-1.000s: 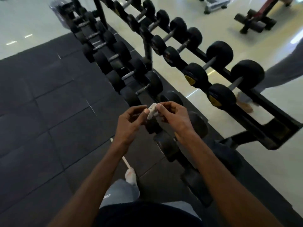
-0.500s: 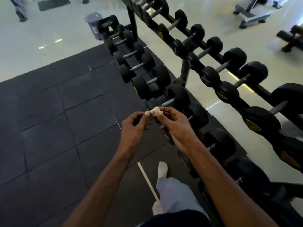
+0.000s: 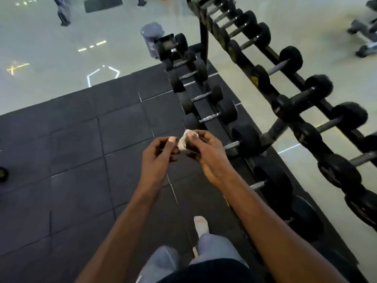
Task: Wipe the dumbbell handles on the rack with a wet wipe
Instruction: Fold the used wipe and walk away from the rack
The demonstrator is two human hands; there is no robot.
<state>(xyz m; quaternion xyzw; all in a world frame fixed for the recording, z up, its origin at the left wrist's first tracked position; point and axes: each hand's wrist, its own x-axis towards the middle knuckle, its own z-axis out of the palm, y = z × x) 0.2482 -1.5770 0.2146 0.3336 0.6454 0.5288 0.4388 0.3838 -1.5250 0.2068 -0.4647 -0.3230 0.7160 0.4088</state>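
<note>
A small crumpled white wet wipe (image 3: 185,139) is held in front of me at mid-frame. My right hand (image 3: 208,154) pinches its upper part between thumb and fingertips. My left hand (image 3: 161,154) has its fingers curled, and its thumb and fingertip are at the wipe's lower left end. To the right runs the black two-tier dumbbell rack (image 3: 204,31). Lower-tier dumbbells with metal handles (image 3: 210,117) lie just beyond my hands. The upper tier carries larger dumbbells (image 3: 304,94). Neither hand touches a dumbbell.
I stand on black rubber floor tiles (image 3: 81,150); my sock foot (image 3: 201,223) is below my hands. A grey bin (image 3: 152,37) stands at the rack's far end. A person's legs (image 3: 63,13) are on the pale floor far away. A dark object (image 3: 3,174) sits at the left edge.
The view has moved forward along the rack, bringing the bin and the rack's far end closer. My hands stay together on the wipe and have worked it slightly.
</note>
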